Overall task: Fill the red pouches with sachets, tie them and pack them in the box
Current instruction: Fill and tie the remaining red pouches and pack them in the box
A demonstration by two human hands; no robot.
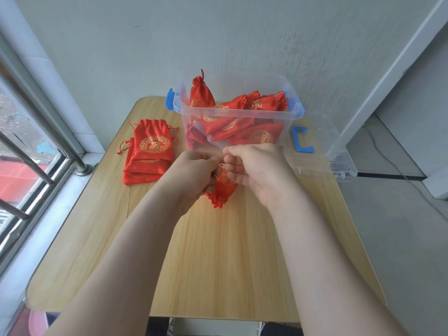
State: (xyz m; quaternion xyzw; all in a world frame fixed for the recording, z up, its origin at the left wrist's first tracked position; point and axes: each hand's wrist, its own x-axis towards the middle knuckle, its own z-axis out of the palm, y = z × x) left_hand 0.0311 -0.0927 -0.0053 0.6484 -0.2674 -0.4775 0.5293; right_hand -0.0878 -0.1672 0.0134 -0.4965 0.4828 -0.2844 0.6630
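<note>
A red pouch (221, 190) with gold print hangs between my hands above the middle of the wooden table (218, 251). My left hand (196, 175) and my right hand (257, 170) both pinch its red drawstrings near the top, fingers closed. Just beyond them stands a clear plastic box (238, 112) with blue latches, holding several tied red pouches. A flat stack of empty red pouches (149, 151) lies to the left of the box. No sachets are visible.
The clear box lid (339, 161) with a blue clip (300, 143) lies at the table's right edge. A window with metal bars (29, 161) runs along the left. A wall stands right behind the box.
</note>
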